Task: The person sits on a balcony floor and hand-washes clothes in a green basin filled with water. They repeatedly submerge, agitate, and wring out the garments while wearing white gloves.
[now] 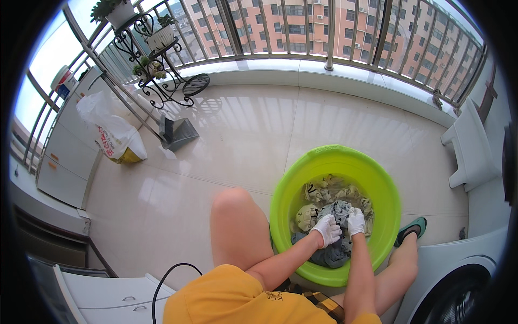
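Note:
A large lime-green plastic basin (pixel 382 178) stands on the floor before me, with water and wet cloth inside. My left hand (pixel 328 231), in a white glove, is closed on a grey patterned cloth (pixel 338 208) near the basin's middle. Just right of it my right hand (pixel 356 220), gloved too, grips the same grey cloth. Pale yellow patterned cloth (pixel 306 217) lies in the water around it, to the left, behind and to the right. Darker blue-grey cloth (pixel 330 257) lies at the near side of the basin, partly behind my forearms.
A front-loading washing machine (pixel 453 253) stands at the near right, a white plastic stool (pixel 471 146) beyond it. A grey dustpan (pixel 180 133), a white plastic bag (pixel 111 125) and a black metal plant stand (pixel 162 77) are at the far left. Metal railings edge the balcony.

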{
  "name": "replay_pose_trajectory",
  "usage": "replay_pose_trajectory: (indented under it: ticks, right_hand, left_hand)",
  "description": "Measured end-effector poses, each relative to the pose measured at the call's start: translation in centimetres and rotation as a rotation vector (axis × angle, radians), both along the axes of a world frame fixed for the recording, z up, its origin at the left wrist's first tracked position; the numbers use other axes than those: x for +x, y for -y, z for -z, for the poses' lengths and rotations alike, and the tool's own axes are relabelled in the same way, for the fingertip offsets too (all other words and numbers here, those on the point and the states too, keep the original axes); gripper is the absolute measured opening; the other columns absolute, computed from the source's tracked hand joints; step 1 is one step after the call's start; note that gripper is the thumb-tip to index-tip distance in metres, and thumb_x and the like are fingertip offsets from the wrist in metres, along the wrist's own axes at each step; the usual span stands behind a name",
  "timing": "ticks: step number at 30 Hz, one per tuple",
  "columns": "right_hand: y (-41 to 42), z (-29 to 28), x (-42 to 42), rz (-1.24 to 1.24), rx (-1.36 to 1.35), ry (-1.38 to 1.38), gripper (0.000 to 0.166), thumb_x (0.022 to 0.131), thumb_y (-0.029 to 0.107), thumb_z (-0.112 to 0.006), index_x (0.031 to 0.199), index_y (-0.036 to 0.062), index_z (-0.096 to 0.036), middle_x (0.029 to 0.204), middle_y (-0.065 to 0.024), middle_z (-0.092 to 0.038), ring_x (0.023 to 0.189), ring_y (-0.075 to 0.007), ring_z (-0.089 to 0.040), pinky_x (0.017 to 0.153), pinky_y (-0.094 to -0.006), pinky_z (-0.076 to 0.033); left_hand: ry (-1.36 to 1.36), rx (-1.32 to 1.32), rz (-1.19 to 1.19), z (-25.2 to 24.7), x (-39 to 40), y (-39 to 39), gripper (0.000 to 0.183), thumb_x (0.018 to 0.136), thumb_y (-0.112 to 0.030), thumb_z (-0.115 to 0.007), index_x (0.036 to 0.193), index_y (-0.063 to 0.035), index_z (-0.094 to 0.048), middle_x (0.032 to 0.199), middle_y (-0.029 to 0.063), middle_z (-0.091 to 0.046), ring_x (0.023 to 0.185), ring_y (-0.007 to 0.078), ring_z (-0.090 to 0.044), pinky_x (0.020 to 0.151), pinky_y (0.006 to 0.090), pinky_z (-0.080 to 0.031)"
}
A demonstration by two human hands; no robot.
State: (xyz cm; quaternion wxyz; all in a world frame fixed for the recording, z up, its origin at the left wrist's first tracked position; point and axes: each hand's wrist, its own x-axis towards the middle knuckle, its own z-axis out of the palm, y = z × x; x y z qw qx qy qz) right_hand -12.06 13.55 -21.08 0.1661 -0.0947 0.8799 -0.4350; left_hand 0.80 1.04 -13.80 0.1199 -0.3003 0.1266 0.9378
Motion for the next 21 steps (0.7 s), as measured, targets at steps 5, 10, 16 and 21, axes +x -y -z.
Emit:
replay_pose_trajectory:
  ticks: [5, 10, 16, 21]
  right_hand:
    - [6.0, -10.7, 5.9, -0.179, -0.518, 0.245, 0.024, 0.090, 0.019, -0.061, 0.105, 0.0003, -0.058, 0.095, -0.0085, -0.067, 0.087, -0.0166, -0.062, 0.077, -0.0302, -0.050]
    - [1.8, -23.9, 10.2, -0.307, -0.320, 0.158, 0.021, 0.083, 0.017, -0.066, 0.085, -0.0027, -0.063, 0.073, -0.0092, -0.064, 0.068, -0.0110, -0.056, 0.062, -0.0287, -0.047]
    - [-0.8, -16.7, 8.7, -0.219, -0.104, -0.350, 0.016, 0.076, 0.019, -0.065, 0.077, 0.0034, -0.066, 0.073, -0.0148, -0.065, 0.070, -0.0316, -0.061, 0.068, -0.0420, -0.048]
    - [0.9, -14.3, 7.0, -0.179, 0.153, -0.619, 0.019, 0.077, 0.023, -0.063, 0.085, 0.0058, -0.065, 0.084, -0.0164, -0.063, 0.083, -0.0331, -0.061, 0.075, -0.0426, -0.049]
  left_hand:
    - [-0.757, -1.349, 0.227, 6.5, 0.6, 0.0, 0.063, 0.091, -0.063, -0.033, 0.135, -0.0190, -0.043, 0.137, 0.0108, -0.046, 0.122, 0.0332, -0.046, 0.102, 0.0513, -0.037]
    - [-0.370, -0.549, -0.052, 0.3, -1.0, -3.0, 0.050, 0.093, -0.051, -0.033, 0.125, -0.0180, -0.052, 0.126, 0.0075, -0.055, 0.114, 0.0278, -0.052, 0.096, 0.0444, -0.042]
    - [-0.568, -0.502, -0.009, -0.8, -0.3, -5.0, 0.038, 0.095, -0.037, -0.034, 0.114, -0.0154, -0.059, 0.115, 0.0048, -0.062, 0.102, 0.0233, -0.058, 0.090, 0.0380, -0.047]
    - [-1.007, -0.764, -0.074, 0.4, 0.3, -3.5, 0.032, 0.097, -0.025, -0.036, 0.105, -0.0132, -0.065, 0.105, 0.0025, -0.069, 0.093, 0.0195, -0.064, 0.084, 0.0326, -0.051]
